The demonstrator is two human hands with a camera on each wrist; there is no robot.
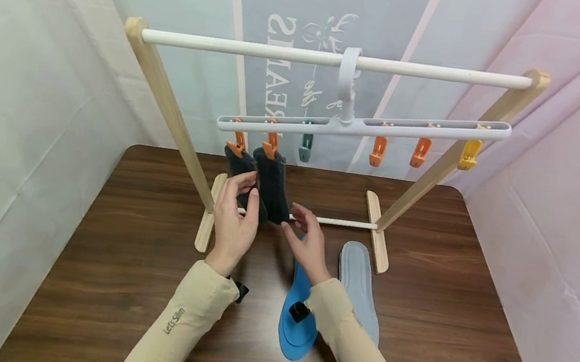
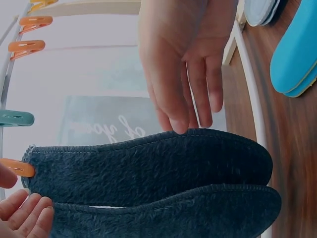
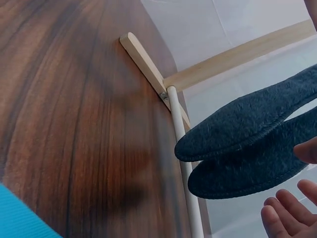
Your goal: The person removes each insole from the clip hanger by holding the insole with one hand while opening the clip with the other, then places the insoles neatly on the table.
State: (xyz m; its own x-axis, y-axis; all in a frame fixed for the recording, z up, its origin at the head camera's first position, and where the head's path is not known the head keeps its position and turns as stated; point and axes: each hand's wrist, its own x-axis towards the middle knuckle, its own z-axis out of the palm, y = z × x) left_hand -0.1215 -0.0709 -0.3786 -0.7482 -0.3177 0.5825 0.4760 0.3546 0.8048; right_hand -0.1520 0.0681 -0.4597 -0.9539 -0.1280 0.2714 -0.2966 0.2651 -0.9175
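On the worktop (image 1: 114, 280) a wooden rack (image 1: 253, 49) is stood at 12 o'clock of the head-view centre, w/ a pale hanger (image 1: 344, 128) hung from its bar. Two dark insoles (image 1: 271, 187) are clipped to it, just off centre twd 9; blue insoles (image 1: 296, 338) are laid at 6, grey insoles (image 1: 362, 281) at 4-5. L hand (image 1: 235, 223) at 8 & R hand (image 1: 308, 247) at 5 are held apart, fingers loose; contact w/ insoles can't be told. Dark insoles' tops are pinched by orange clips (image 1: 271, 142).
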